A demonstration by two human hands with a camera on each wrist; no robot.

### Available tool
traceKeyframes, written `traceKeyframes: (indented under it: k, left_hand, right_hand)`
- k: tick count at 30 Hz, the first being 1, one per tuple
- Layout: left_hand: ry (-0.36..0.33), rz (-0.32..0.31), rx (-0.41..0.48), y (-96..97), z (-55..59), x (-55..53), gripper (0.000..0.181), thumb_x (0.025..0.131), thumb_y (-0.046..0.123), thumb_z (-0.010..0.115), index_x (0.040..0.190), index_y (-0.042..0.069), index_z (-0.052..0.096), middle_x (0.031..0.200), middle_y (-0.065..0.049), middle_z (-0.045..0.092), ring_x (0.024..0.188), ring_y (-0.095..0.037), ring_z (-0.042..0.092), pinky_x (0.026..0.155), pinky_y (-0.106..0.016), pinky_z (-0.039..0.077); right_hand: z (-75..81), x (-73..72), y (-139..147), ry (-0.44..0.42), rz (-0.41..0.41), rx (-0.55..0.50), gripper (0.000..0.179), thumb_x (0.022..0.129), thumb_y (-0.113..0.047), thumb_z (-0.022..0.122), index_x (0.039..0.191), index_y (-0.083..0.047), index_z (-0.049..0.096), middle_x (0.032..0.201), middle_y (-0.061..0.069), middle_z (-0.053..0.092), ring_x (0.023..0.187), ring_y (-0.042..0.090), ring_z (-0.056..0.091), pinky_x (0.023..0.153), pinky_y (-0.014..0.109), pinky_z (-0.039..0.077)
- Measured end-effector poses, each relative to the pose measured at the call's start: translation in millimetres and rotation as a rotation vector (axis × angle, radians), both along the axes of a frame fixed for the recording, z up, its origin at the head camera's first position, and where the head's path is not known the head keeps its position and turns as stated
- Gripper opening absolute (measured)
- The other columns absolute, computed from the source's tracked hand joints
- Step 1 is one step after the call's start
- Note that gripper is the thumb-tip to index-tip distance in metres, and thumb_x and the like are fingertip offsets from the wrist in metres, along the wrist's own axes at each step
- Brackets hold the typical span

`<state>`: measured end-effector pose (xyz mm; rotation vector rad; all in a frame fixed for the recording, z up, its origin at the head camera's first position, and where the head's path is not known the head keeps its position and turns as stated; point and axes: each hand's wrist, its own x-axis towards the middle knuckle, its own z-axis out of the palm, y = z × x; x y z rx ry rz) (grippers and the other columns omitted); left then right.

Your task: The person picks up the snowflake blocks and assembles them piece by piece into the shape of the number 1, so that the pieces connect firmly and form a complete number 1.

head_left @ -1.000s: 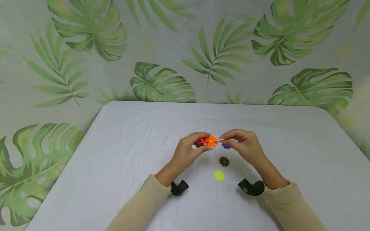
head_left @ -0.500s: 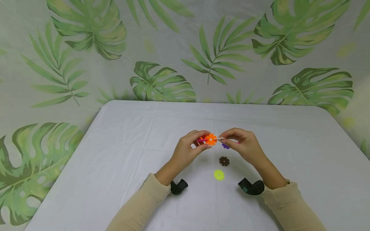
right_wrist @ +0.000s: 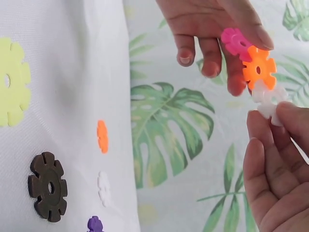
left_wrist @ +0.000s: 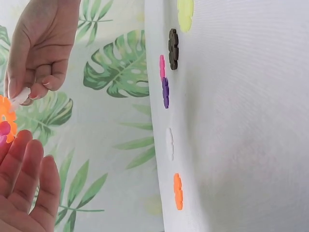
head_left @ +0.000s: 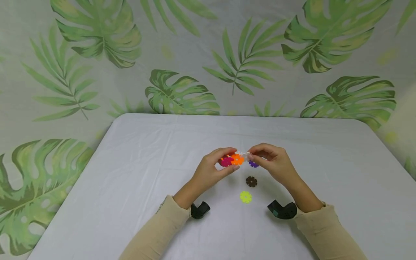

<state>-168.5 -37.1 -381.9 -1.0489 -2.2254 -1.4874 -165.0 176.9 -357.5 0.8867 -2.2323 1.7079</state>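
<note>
Near the middle of the table, my left hand [head_left: 209, 167] pinches a chain of notched plastic snowflake discs between thumb and fingers. A pink snowflake disc [right_wrist: 235, 37] overlaps an orange snowflake disc [right_wrist: 267, 67] in it. Facing it, my right hand [head_left: 276, 161] pinches a white snowflake disc [right_wrist: 275, 93] between thumb and forefinger. The white disc's edge meets the lower rim of the orange disc in the right wrist view. In the head view, the pink disc is partly hidden by the left fingers.
On the white-covered table [head_left: 146, 151] below lie a purple disc [head_left: 254, 164], a brown disc [head_left: 248, 182] and a yellow disc [head_left: 243, 197]. Another pink disc [left_wrist: 162, 67], a white disc [left_wrist: 170, 144] and an orange disc [left_wrist: 178, 192] show in the left wrist view.
The held pink and white discs have turned from nearly edge-on to showing their faces in the head view. Both hands have stayed almost in place, still gripping.
</note>
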Motion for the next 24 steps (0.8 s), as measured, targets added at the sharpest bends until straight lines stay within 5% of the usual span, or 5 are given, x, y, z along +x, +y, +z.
traceKeyframes:
  k: [9, 16, 24]
  left_hand:
    - [0.02, -0.042, -0.002, -0.2, 0.4, 0.8, 0.039, 0.081, 0.015, 0.068, 0.116, 0.003, 0.055, 0.107, -0.003, 0.059, 0.091, -0.01, 0.052, 0.077, -0.022, 0.046]
    - [0.06, -0.058, -0.005, 1.1, 0.8, 1.1, 0.037, 0.081, 0.013, 0.067, 0.115, 0.002, 0.056, 0.108, -0.004, 0.059, 0.1, -0.012, 0.053, 0.085, -0.023, 0.044]
    - [0.078, -0.025, -0.004, 2.4, -2.1, -0.3, 0.038, 0.076, 0.011, 0.073, 0.112, 0.006, 0.06, 0.1, -0.004, 0.062, 0.091, -0.011, 0.055, 0.076, -0.019, 0.046]
  right_hand:
    - [16.2, 12.1, -9.6, -0.058, -0.018, 0.017, 0.013, 0.077, 0.015, 0.061, 0.089, 0.009, 0.06, 0.081, 0.014, 0.061, 0.067, 0.013, 0.059, 0.062, 0.024, 0.051]
    - [-2.6, 1.9, -4.7, -0.108, 0.011, -0.017, 0.017, 0.078, 0.012, 0.061, 0.094, 0.006, 0.062, 0.081, 0.015, 0.062, 0.068, 0.016, 0.061, 0.062, 0.026, 0.052]
    - [-9.3, 0.8, -7.9, -0.132, 0.066, -0.07, 0.018, 0.079, 0.011, 0.061, 0.097, 0.007, 0.061, 0.085, 0.014, 0.061, 0.071, 0.021, 0.062, 0.067, 0.031, 0.052]
